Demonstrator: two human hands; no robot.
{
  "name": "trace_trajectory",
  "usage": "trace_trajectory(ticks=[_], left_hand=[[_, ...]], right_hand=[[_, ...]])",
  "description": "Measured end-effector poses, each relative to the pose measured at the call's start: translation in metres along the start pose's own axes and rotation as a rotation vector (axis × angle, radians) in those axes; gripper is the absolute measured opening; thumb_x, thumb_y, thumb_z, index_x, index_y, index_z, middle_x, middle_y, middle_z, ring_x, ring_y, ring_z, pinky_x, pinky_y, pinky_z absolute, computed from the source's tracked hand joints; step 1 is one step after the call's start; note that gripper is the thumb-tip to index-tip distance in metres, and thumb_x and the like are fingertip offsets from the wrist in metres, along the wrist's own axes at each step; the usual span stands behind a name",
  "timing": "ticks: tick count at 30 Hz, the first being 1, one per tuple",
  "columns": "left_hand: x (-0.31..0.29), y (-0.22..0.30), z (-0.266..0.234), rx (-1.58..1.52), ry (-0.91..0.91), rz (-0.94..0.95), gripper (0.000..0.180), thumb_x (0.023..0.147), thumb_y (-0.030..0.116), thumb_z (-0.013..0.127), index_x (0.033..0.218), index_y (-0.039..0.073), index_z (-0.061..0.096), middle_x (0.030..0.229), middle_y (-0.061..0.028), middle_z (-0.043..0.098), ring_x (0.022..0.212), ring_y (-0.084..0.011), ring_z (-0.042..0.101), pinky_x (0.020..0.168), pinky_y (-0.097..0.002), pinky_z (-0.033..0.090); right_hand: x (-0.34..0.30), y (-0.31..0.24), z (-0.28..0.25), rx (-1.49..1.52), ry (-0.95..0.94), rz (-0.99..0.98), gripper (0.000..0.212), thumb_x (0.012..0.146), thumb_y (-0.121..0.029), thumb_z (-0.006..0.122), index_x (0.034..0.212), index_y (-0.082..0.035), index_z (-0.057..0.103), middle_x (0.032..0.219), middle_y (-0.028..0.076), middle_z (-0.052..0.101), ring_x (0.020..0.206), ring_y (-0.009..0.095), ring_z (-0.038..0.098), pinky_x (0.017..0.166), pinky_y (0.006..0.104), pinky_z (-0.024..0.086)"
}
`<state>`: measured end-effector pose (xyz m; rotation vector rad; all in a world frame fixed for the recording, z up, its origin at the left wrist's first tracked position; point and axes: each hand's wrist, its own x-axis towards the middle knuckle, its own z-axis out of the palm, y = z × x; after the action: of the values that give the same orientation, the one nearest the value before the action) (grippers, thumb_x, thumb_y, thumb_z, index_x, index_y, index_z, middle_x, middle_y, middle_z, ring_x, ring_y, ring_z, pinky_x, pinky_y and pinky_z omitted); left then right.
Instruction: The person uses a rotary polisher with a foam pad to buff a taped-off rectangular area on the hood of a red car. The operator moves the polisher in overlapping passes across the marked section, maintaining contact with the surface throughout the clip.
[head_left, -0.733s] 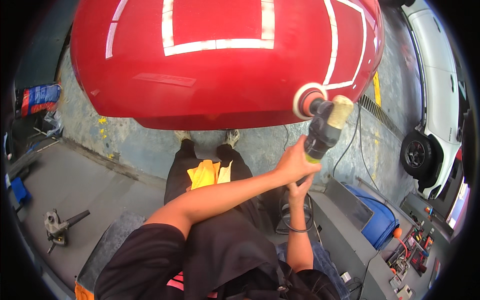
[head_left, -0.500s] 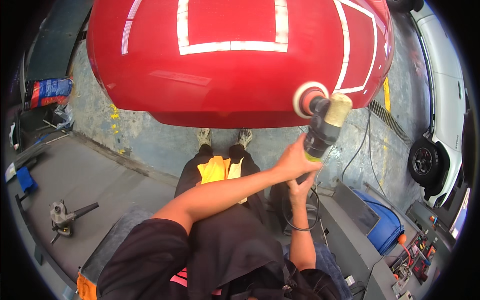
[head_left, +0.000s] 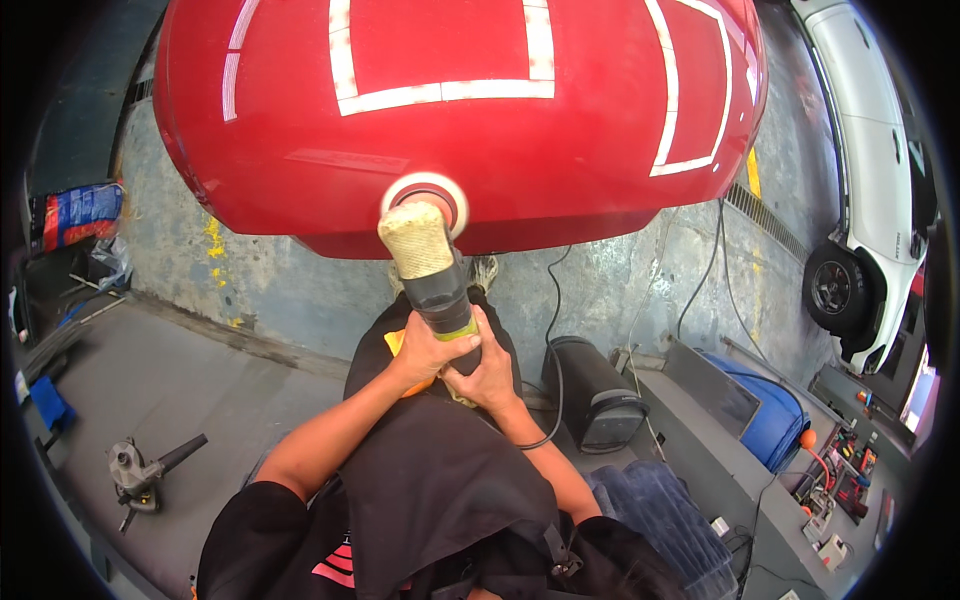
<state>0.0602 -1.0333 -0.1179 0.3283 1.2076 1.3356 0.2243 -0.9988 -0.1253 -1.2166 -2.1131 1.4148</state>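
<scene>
Your left hand [head_left: 428, 352] and right hand [head_left: 487, 372] are both clasped around the rear grip of the corded polisher [head_left: 430, 265], fingers curled in. The polisher extends forward from your waist; its round pad [head_left: 448, 186] overlaps the lower part of the red car panel [head_left: 300, 190], the pad's contact face being hidden. A yellow cloth [head_left: 393, 341] shows beside your left hand. A black cord [head_left: 557, 385] curves out from your right forearm. At your left, a blower [head_left: 138, 477] lies on the grey surface.
</scene>
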Motion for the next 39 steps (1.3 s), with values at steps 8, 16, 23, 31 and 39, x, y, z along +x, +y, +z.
trace_trajectory(ticks=[8, 16, 23, 31, 39], left_hand=[[0.037, -0.018, 0.078, 0.158, -0.106, 0.02, 0.081, 0.072, 0.03, 0.098, 0.133, -0.005, 0.058, 0.118, -0.0157, 0.073, 0.108, -0.023, 0.07, 0.102, -0.0385, 0.055], [-0.013, 0.0, -0.013, 0.047, 0.047, -0.084, 0.065, 0.083, 0.027, 0.091, 0.134, 0.002, 0.059, 0.116, -0.0059, 0.069, 0.106, -0.0154, 0.067, 0.095, -0.035, 0.056], [0.022, 0.033, 0.03, 0.008, 0.065, -0.022, 0.039, 0.084, 0.015, 0.091, 0.115, 0.003, 0.072, 0.105, -0.003, 0.074, 0.094, -0.0125, 0.07, 0.087, -0.0321, 0.058], [0.142, 0.036, 0.213, 0.156, -0.092, 0.108, 0.075, 0.077, 0.027, 0.096, 0.133, -0.002, 0.057, 0.113, -0.0131, 0.074, 0.108, -0.0224, 0.07, 0.098, -0.0396, 0.056], [0.163, 0.051, 0.233, 0.139, 0.0, 0.071, 0.072, 0.077, 0.032, 0.095, 0.129, 0.0, 0.058, 0.112, -0.0108, 0.073, 0.102, -0.0175, 0.069, 0.093, -0.0379, 0.057]], right_hand=[[-0.024, 0.035, -0.051, -0.01, 0.181, 0.076, 0.12, 0.076, -0.031, 0.098, 0.164, 0.007, 0.026, 0.142, 0.026, 0.063, 0.126, 0.041, 0.068, 0.108, 0.0462, 0.054], [0.006, -0.015, -0.003, -0.052, -0.145, -0.003, 0.111, 0.075, -0.019, 0.087, 0.168, -0.003, 0.028, 0.149, 0.026, 0.063, 0.131, 0.043, 0.067, 0.107, 0.0461, 0.057], [0.022, -0.016, -0.035, 0.095, -0.077, -0.024, 0.107, 0.087, -0.026, 0.086, 0.172, -0.006, 0.023, 0.159, 0.023, 0.056, 0.14, 0.042, 0.062, 0.113, 0.0457, 0.053], [0.039, 0.054, -0.184, 0.257, 0.29, 0.222, 0.104, 0.094, -0.042, 0.08, 0.171, 0.0, 0.023, 0.152, 0.025, 0.055, 0.139, 0.035, 0.057, 0.117, 0.0435, 0.045], [0.08, 0.04, -0.224, 0.089, 0.182, 0.027, 0.102, 0.096, -0.045, 0.077, 0.169, 0.002, 0.023, 0.164, 0.029, 0.046, 0.152, 0.038, 0.047, 0.124, 0.0447, 0.039]])
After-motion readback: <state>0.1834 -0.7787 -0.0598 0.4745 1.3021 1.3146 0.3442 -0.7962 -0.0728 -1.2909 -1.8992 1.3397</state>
